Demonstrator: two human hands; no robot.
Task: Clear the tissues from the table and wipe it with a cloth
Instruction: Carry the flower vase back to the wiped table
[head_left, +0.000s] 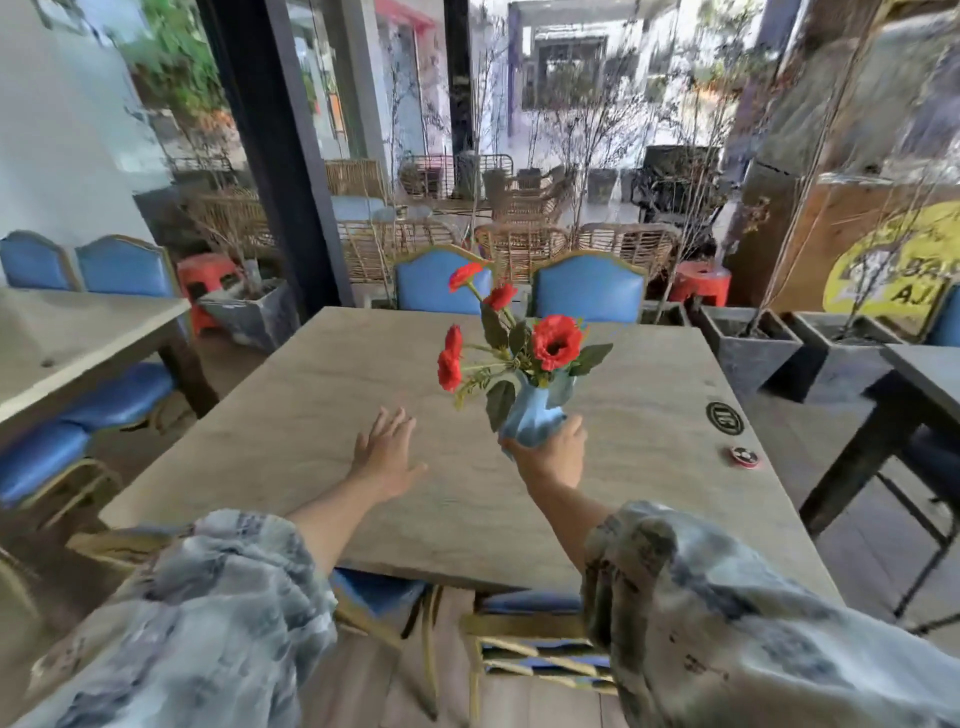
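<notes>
Holding 1 blue vase (535, 415) w/ red flowers (555, 340), the right hand (553, 457) has fingers wrapped round the vase's base; can't tell if the vase touches the table (291, 415) or sits just above it. Flowers: approx 5 red blooms, green leaves between. Left hand (384, 457) lies flat over the tabletop, fingers straight and spread wide, holding nothing. Both forearms come out of loose grey-blue patterned sleeves (727, 597). No tissues or cloth visible on the wooden top. On the table's right side: 1 round black sticker (725, 418) and, nearer the edge, 1 small red-and-black round object (744, 456), apart from each other. 2 blue chairs (589, 291) stand at the far side, 2 more are tucked under the near edge. Beyond: 2 red stools (700, 281), wicker seats, 2 grey square planters (748, 343) at right.
</notes>
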